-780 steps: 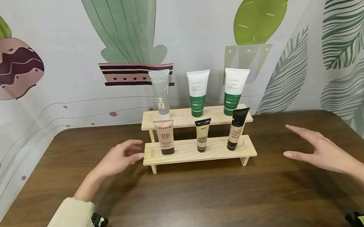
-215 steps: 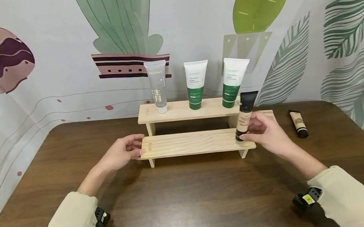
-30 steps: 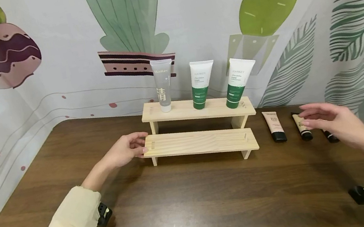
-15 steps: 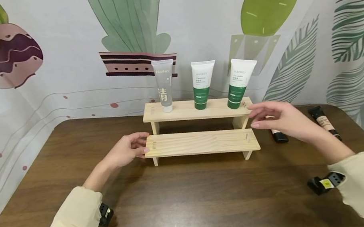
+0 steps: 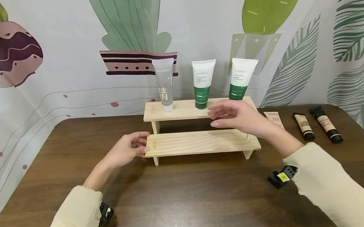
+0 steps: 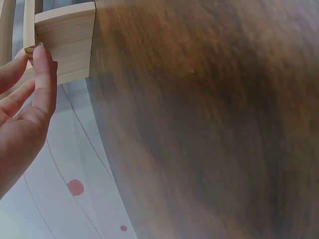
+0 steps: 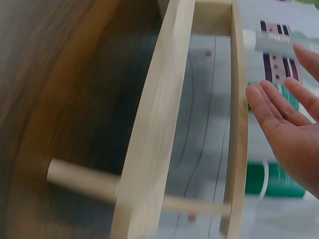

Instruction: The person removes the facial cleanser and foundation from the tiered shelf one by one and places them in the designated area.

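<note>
So, biggest first: a printed cloth [image 5: 64, 49] as backdrop, cactus and leaf pattern. Before it, a brown table [image 5: 185, 214]; on that, a two-tier wooden stand [image 5: 205, 142].

Right hand [image 5: 239, 117] hangs before the upper tier [image 5: 185, 109], fingers loosely extended, grasping nothing; nearest the middle green-and-white tube [image 5: 201, 83], no contact evident. Left hand [image 5: 124, 151] pinches the left end of the lower tier [image 5: 179, 140].

Outer green-and-white tube [image 5: 242, 72] stands toward the upper tier's right end, base hidden by the right hand. Grey tube [image 5: 164, 84] upright toward the left end. Lying on the table, right of the stand: long black-capped tube [image 5: 327, 124], BB tube [image 5: 274, 117] (partly hidden), small gold tube [image 5: 303, 123].

Step, as judged: reaching for an upper tube, stand steadied by the left. Next move seems to call for closing fingers round one, middle or grey, without nudging its neighbours.
</note>
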The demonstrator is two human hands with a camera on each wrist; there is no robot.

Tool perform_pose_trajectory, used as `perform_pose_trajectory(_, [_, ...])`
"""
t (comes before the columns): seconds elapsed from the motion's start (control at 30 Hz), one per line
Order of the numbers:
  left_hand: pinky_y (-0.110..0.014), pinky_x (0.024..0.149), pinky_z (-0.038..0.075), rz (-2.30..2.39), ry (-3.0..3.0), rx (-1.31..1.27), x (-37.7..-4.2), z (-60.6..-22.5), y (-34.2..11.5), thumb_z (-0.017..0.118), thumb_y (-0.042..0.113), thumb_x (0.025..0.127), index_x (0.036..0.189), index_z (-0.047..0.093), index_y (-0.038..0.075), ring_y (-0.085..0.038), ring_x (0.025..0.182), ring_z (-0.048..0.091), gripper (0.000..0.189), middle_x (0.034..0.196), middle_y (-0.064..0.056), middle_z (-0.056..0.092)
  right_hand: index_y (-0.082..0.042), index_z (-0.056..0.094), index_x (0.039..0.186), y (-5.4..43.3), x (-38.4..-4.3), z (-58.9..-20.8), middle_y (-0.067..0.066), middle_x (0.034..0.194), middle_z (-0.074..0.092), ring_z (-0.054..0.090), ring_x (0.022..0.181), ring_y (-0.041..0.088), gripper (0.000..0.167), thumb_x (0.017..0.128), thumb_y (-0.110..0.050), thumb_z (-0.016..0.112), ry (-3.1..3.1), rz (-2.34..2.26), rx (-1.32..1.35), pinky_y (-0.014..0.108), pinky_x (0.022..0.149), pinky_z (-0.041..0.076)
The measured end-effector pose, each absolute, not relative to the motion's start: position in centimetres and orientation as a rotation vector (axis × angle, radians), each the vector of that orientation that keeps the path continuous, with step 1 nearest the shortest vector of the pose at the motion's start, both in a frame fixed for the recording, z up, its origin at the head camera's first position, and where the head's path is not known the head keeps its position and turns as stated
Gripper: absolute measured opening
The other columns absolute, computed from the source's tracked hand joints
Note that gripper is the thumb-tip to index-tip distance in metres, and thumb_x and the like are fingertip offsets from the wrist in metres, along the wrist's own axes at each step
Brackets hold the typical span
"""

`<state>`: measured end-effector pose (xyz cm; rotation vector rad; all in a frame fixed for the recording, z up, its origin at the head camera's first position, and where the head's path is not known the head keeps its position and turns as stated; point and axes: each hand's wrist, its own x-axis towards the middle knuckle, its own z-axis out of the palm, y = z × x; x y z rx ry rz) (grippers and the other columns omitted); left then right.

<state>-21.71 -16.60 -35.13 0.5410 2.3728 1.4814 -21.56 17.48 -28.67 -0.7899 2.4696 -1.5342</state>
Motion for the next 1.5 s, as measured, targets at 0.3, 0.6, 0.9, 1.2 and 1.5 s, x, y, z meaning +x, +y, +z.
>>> perform_pose_trajectory(0.3, [-0.033, 0.072, 0.056, 1.479, 2.377, 0.541, -21.8, -35.1, -16.7, 0.054, -0.007, 0.087, 0.13, 0.037, -0.015, -0.025, 0.086, 0.059, 0.046, 0.108, -0.03, 0.054, 0.001, 0.052, 0.123, 12.6, -23.1, -28.2, 0.014, 0.12, 0.056, 0.053, 0.11, 0.021, 0.046, 0.083, -0.013, 0.069, 2.474, -1.51, -0.83, 0.031, 0.091, 0.046])
perform_pose_trajectory(0.6, [-0.032, 0.072, 0.055, 1.499, 2.36, 0.531, -21.8, -35.0, -16.7, 0.053, -0.008, 0.088, 0.13, 0.035, -0.016, -0.025, 0.086, 0.059, 0.047, 0.108, -0.03, 0.053, 0.002, 0.045, 0.129, 9.1, -25.2, -28.1, 0.018, 0.126, 0.05, 0.052, 0.111, 0.025, 0.051, 0.083, -0.009, 0.067, 2.551, -1.538, -0.762, 0.03, 0.092, 0.046])
perform_pose_trajectory(0.9, [-0.032, 0.072, 0.055, 1.499, 2.354, 0.541, -22.0, -35.0, -16.6, 0.053, -0.008, 0.088, 0.13, 0.035, -0.016, -0.024, 0.086, 0.059, 0.047, 0.109, -0.03, 0.053, -0.001, 0.048, 0.126, 7.0, -26.7, -28.2, 0.013, 0.116, 0.057, 0.054, 0.104, 0.022, 0.049, 0.083, -0.01, 0.068, 2.584, -1.611, -0.635, 0.031, 0.088, 0.048])
perform_pose_trajectory(1.2, [-0.031, 0.072, 0.055, 1.5, 2.355, 0.532, -22.1, -35.0, -16.6, 0.053, -0.009, 0.087, 0.13, 0.036, -0.015, -0.023, 0.085, 0.059, 0.047, 0.107, -0.029, 0.053, 0.0, 0.05, 0.122, 6.1, -27.3, -28.4, 0.016, 0.106, 0.06, 0.055, 0.094, 0.023, 0.042, 0.083, -0.004, 0.066, 2.599, -1.693, -0.567, 0.03, 0.079, 0.049])
perform_pose_trajectory(1.5, [-0.033, 0.072, 0.055, 1.492, 2.354, 0.515, -21.9, -35.2, -16.7, 0.053, -0.008, 0.088, 0.13, 0.036, -0.014, -0.023, 0.086, 0.059, 0.046, 0.108, -0.029, 0.053, -0.002, 0.052, 0.114, 6.3, -26.9, -29.0, 0.013, 0.101, 0.062, 0.055, 0.092, 0.022, 0.036, 0.082, -0.006, 0.068, 2.604, -1.707, -0.606, 0.03, 0.078, 0.048])
